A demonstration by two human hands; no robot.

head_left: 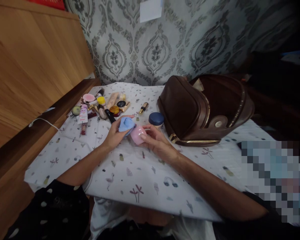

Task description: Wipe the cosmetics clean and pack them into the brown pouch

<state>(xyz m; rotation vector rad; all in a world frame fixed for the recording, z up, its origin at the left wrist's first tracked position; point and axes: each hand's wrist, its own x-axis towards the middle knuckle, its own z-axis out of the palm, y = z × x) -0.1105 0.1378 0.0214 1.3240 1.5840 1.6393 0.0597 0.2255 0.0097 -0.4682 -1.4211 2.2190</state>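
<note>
My left hand (115,135) is closed on a small blue cloth (126,124) and presses it against a pink jar (137,134). My right hand (157,140) grips that pink jar from the right, fingers wrapped round it. Both hands meet over the middle of a table covered with a white patterned cloth (150,180). Just behind the jar stands a small jar with a dark blue lid (156,119).
A brown leather bag (202,108) lies open at the right. Several cosmetics (103,105), tubes and compacts among them, are heaped at the back left. A white cable (47,123) runs along a wooden ledge on the left. Patterned wallpaper stands behind.
</note>
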